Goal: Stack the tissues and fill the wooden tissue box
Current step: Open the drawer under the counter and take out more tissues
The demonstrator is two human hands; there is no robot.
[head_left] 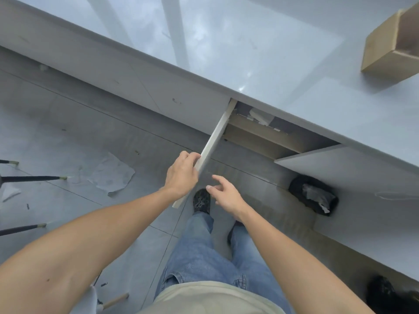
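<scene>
The wooden tissue box [385, 45] stands on the glossy grey counter [260, 53] at the far right. Below the counter a cabinet door [209, 147] swings outward, seen edge-on as a pale strip. My left hand [181, 175] grips that door's edge near its lower end. Just right of the door my right hand [225, 193] hovers with fingers spread and holds nothing. Inside the cabinet a wooden shelf [260, 134] carries some white tissue or paper [259, 116] at the back, partly hidden by the counter's edge.
A second cabinet door [306, 155] stands ajar to the right. Black bags [314, 194] holding white scraps lie on the floor by the cabinet. Crumpled paper [113, 175] lies on the tiled floor at left, near dark chair legs [31, 179]. My legs and shoes are below.
</scene>
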